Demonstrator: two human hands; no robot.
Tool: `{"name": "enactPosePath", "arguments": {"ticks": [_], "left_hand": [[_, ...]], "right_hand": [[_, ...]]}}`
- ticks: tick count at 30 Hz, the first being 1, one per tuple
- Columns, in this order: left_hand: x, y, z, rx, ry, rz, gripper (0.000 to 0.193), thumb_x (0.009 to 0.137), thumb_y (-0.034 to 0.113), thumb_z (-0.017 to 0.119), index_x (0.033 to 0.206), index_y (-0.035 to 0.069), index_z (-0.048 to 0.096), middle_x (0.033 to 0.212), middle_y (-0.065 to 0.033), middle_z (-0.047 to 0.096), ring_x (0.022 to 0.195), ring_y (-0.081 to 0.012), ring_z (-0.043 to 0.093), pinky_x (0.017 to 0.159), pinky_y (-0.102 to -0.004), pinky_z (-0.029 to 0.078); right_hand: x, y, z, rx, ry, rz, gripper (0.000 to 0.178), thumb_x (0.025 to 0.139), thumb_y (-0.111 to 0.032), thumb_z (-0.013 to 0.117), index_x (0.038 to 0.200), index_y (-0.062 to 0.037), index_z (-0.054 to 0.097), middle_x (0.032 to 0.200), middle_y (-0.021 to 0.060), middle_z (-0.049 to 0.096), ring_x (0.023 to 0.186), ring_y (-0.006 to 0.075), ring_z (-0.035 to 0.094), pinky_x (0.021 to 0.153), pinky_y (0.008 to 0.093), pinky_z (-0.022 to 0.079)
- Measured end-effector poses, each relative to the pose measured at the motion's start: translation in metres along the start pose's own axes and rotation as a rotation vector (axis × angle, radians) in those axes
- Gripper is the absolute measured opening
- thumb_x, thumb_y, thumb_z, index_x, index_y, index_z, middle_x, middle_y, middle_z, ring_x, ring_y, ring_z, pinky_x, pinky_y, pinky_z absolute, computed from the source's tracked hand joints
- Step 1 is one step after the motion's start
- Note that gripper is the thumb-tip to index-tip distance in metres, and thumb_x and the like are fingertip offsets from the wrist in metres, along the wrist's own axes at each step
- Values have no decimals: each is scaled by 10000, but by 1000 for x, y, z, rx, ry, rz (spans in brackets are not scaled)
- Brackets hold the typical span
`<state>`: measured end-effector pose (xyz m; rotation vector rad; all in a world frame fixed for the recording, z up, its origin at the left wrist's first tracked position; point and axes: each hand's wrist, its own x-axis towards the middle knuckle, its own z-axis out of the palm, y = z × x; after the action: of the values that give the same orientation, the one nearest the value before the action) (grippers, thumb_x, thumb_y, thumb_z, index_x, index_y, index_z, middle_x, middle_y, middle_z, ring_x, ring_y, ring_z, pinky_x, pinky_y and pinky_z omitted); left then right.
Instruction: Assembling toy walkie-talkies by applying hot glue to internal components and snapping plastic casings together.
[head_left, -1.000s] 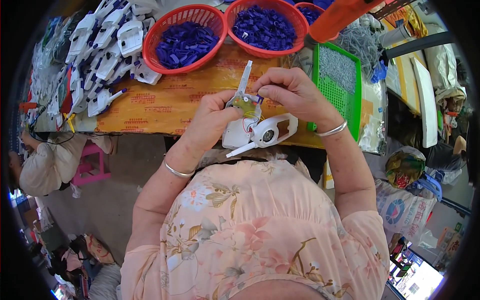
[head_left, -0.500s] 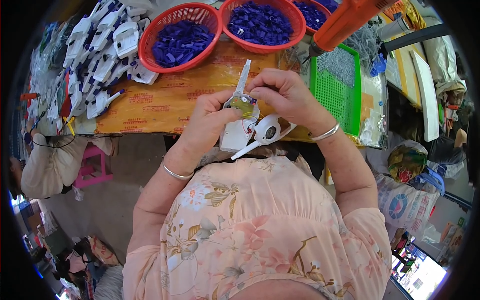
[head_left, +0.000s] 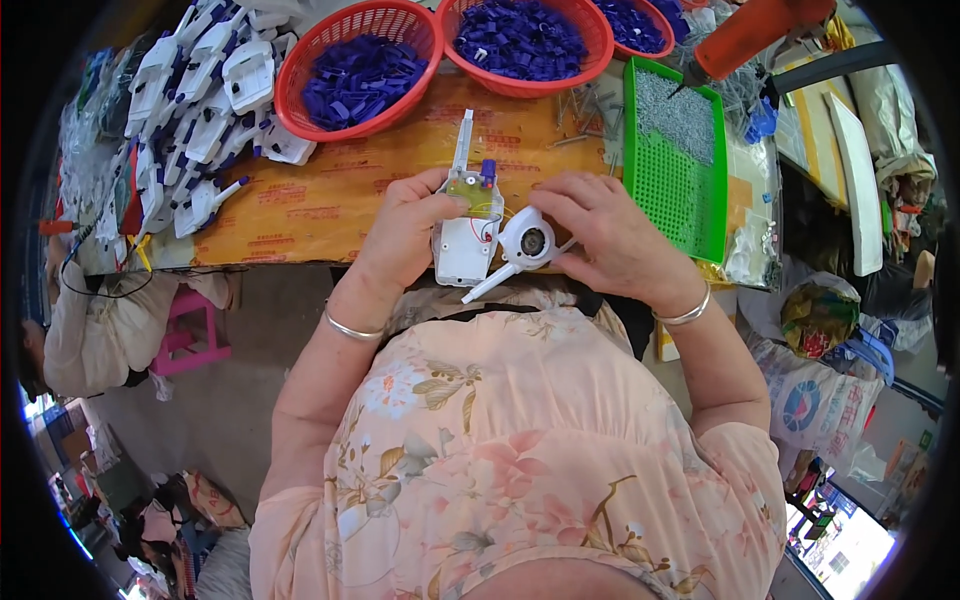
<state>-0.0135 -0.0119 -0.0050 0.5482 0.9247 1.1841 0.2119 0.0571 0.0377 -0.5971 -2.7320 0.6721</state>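
Observation:
My left hand (head_left: 412,225) pinches the upper left side of a white plastic housing (head_left: 464,258), open side up, near the table's front edge. A greenish circuit board (head_left: 472,196) lies in the housing, partly under my thumb. A small purple clip (head_left: 488,172) sits at its upper right, beside the long white stem. Thin red and yellow wires run from the board towards a second white shell (head_left: 515,262), which carries a round dark speaker-like part (head_left: 532,241). Curled around this shell's right edge, my right hand (head_left: 620,240) grips it; some of its fingertips are hidden.
Red baskets (head_left: 432,60) of purple clips stand at the back. White-and-purple assemblies (head_left: 210,130) are heaped at left. On the right are a green tray (head_left: 675,205) of small screws and a hanging orange power screwdriver (head_left: 760,40). Another person's sleeve (head_left: 95,335) shows at far left.
A purple clip now sits on the housing's upper right, where my right fingers were. My right hand has moved down to the round shell; the housing has shifted slightly left.

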Motion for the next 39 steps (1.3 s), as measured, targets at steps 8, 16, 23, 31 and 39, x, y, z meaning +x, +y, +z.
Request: {"name": "enactPosePath", "arguments": {"ticks": [8,16,23,31,39], "left_hand": [[4,2,-4,-45,-52,-4,301,801,-18,483,1088,-79,552,991,-138,643,848,-186,651,782,-304,527],[2,11,1,-53,-82,-5,300,787,-18,505,1075,-76,568,987,-135,654,863,-182,651,809,-305,519],[2,13,12,-80,-48,8,298,791,-9,519,1079,-48,584,946,-106,652,824,-171,649,757,-290,526],[11,21,19,-230,-93,57,316,824,-9,503,1132,-65,548,1001,-133,640,857,-194,652,793,-311,524],[5,32,26,8,-142,126,287,802,-12,503,1079,-32,574,946,-79,638,798,-122,627,688,-263,516]], "right_hand": [[-8,4,9,-221,113,-149,501,676,-101,684,1138,-8,514,1082,130,531,1001,292,521,867,401,404],[5,-6,9,-140,41,-235,527,665,-104,692,1133,40,498,1057,147,524,990,297,520,893,420,402],[10,-9,-3,-113,31,-236,723,578,-179,791,1191,4,455,1130,178,498,1011,353,513,855,451,421],[17,-4,22,-194,282,-221,708,605,-45,702,1243,19,402,1135,192,491,1011,361,508,895,473,389],[1,7,22,-115,287,-214,703,597,-73,712,1223,17,403,928,167,536,748,322,521,665,431,425]]}}
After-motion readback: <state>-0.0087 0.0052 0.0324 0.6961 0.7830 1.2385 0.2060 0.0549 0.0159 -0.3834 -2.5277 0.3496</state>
